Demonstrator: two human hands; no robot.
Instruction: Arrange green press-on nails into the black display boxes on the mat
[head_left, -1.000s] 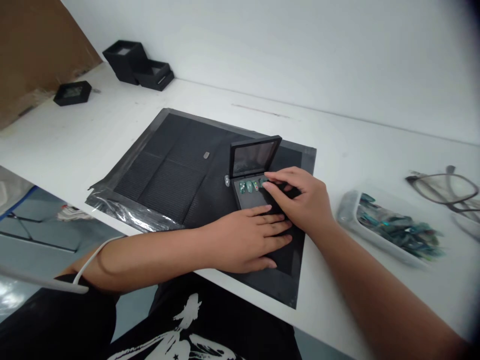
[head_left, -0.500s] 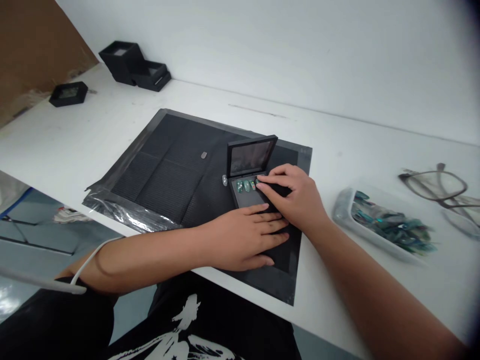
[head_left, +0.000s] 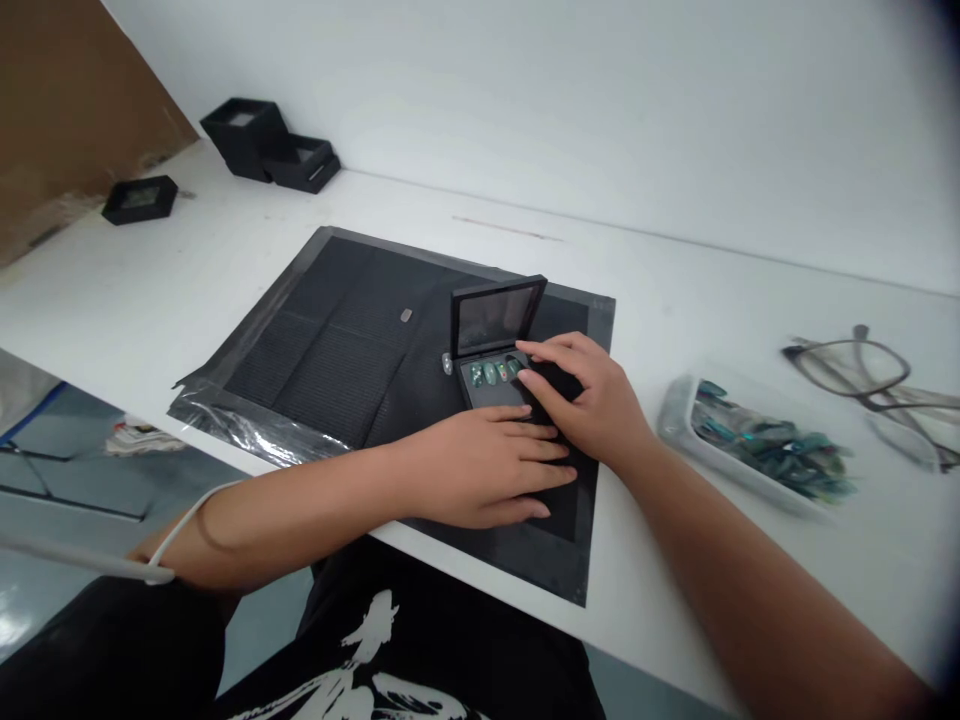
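A small black box [head_left: 486, 396] stands on the black mat with its windowed lid [head_left: 495, 318] raised. Inside, along the hinge side, lies a row of several green decorated press-on nails [head_left: 490, 374]. My left hand [head_left: 484, 468] rests flat at the box's near side, fingers stretched out and partly covering it. At the right end of the row is my right hand [head_left: 581, 395], its thumb and index finger apart beside the last nail. No nail shows between them. One shiny nail [head_left: 447, 363] lies just left of the box, and a small greyish piece [head_left: 406, 315] sits farther left.
The black ribbed mat [head_left: 315, 330] is edged with glossy tape on a white table. To the right are a clear plastic tub [head_left: 679, 420] of green nails and a pair of glasses [head_left: 885, 380]. Black boxes [head_left: 247, 135] are stacked at the back left, with another black box [head_left: 140, 199] nearby.
My right thumb and index finger have parted, so the last nail in the row shows between them. My left hand stays flat. The whole view has shifted slightly.
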